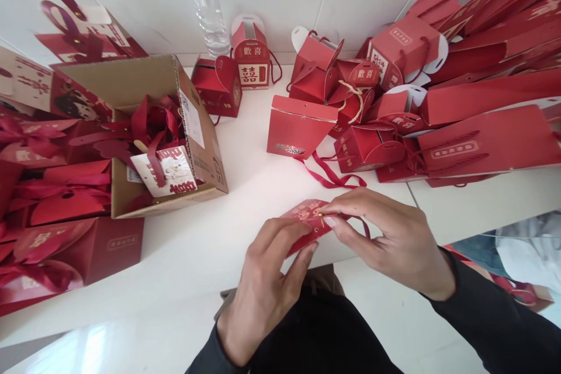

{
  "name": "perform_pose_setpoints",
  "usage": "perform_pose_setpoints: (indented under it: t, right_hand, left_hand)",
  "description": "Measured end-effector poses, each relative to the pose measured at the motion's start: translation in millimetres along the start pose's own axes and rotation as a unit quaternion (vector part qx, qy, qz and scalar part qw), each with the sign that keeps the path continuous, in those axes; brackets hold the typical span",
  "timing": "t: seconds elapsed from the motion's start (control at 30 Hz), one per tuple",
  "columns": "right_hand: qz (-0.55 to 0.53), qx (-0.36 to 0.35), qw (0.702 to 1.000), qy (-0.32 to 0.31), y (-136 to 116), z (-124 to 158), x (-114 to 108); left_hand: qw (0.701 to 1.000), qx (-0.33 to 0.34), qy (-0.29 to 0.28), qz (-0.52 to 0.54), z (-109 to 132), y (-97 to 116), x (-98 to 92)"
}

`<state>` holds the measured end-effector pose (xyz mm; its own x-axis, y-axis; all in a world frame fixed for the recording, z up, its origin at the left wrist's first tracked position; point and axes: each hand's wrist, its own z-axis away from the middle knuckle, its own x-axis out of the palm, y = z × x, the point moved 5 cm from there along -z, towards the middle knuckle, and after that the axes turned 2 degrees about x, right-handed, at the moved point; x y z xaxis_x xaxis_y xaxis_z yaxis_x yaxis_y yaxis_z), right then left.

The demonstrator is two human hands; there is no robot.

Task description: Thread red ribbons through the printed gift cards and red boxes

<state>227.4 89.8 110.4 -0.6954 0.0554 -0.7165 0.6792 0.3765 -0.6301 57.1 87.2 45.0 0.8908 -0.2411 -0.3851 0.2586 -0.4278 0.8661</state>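
Observation:
My left hand [265,280] grips a small flat red card-like piece [302,210] with gold print, its thumb below and fingers on top. A small hole shows near the piece's edge. My right hand [394,239] pinches a gold pin [321,214] between thumb and forefinger at that same edge. A dark red ribbon [364,225] loops out beside the right fingers. Whether the pin passes through the piece is hidden by the fingertips. Just beyond stands a red box [300,128], with a loose red ribbon [335,178] lying beside it.
An open cardboard carton [205,158] at left holds red ribbons and a printed white card [164,172]. Red gift boxes [114,242] stack along the far left. More small boxes [372,146] and red bags [491,140] crowd the right. A clear bottle [208,11] stands against the wall.

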Motion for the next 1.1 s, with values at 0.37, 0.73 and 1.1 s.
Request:
perform_pose_setpoints:
  t: [0.37, 0.73, 1.1]
  right_hand:
    - [0.119, -0.078, 0.977, -0.157, -9.9, -10.6, 3.9]
    - [0.257, -0.16, 0.912, -0.278, -21.7, -19.3, 11.4]
    - [0.274, -0.179, 0.891, -0.315, -21.8, -9.5, 4.3]
  left_hand:
    - [0.998, 0.056, 0.025, -0.009, 6.6, 2.7, 7.1]
    - [0.998, 0.04, 0.056, 0.0, 10.3, -1.4, 6.6]
    - [0.999, 0.019, 0.031, -0.019, 12.3, -0.2, 9.3]
